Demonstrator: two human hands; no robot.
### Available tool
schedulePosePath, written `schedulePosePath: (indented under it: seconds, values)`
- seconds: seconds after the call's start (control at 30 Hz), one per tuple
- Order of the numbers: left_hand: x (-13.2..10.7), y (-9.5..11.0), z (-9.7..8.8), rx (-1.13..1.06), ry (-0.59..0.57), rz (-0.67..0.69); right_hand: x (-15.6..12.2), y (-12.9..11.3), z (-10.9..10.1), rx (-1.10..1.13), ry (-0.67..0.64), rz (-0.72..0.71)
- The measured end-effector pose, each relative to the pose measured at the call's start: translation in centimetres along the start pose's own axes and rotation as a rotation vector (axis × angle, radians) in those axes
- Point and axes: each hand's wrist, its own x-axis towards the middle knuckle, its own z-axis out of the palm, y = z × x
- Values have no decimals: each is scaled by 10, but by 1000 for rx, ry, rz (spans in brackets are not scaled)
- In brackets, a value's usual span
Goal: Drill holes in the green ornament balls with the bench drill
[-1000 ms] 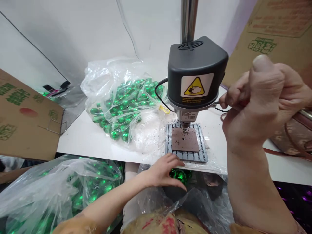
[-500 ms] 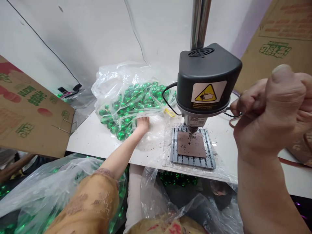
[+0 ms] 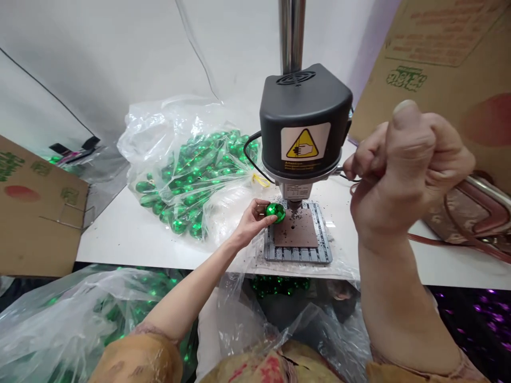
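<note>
My left hand (image 3: pixel 250 221) pinches a faceted green bead (image 3: pixel 275 211) at the left edge of the brown pad (image 3: pixel 296 233) on the small drill press's grey base plate (image 3: pixel 298 254). The black drill head (image 3: pixel 304 127) with a yellow warning label hangs just above the pad. My right hand (image 3: pixel 403 170) is a closed fist to the right of the head, wrapped round its feed lever, which the fingers mostly hide.
A clear bag of green beads (image 3: pixel 187 170) lies on the white table (image 3: pixel 131 234) left of the press. Another bag of beads (image 3: pixel 59 319) sits below the table edge. Cardboard boxes (image 3: pixel 35 213) stand left and right (image 3: pixel 439 74). A brown handbag (image 3: pixel 479 213) lies far right.
My left hand went from the table's front edge to the bead bag, then came back to the press plate holding a green bead. My right fist stayed on the lever.
</note>
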Motion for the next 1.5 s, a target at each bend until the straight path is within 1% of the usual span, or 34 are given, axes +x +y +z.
schedulePosePath:
  seconds: [0.1, 0.23, 0.47, 0.67, 0.87, 0.93, 1.0, 1.2, 1.27, 1.4, 1.5]
  values:
    - [0, -10, 13, 85, -3, 24, -3, -4, -1, -66, -14, 39]
    - [0, -16, 24, 123, -24, 73, -5, -5, -2, -105, -24, 35]
    - [0, -22, 33, 317, -58, 121, -4, 1, -4, 2, -23, 20]
    - [-5, -30, 43, 188, -71, 127, -5, 3, -6, 7, -36, 5]
    - [-5, -31, 43, 187, -77, 111, -19, 8, -12, 10, 12, -100]
    - [-5, -31, 42, 189, -83, 119, -25, 12, -16, 23, 2, -152]
    - [-5, -32, 42, 187, -84, 120, -29, 15, -21, 36, -25, -174]
    - [-6, -32, 44, 152, -78, 118, -34, 19, -30, 47, -88, -127]
    - [-6, -33, 44, 145, -82, 121, -35, 20, -31, 57, -95, -165]
    - [-6, -34, 44, 151, -82, 128, -37, 22, -32, 105, -102, -298]
    - [-6, -35, 43, 158, -79, 126, -38, 24, -32, 105, -103, -308]
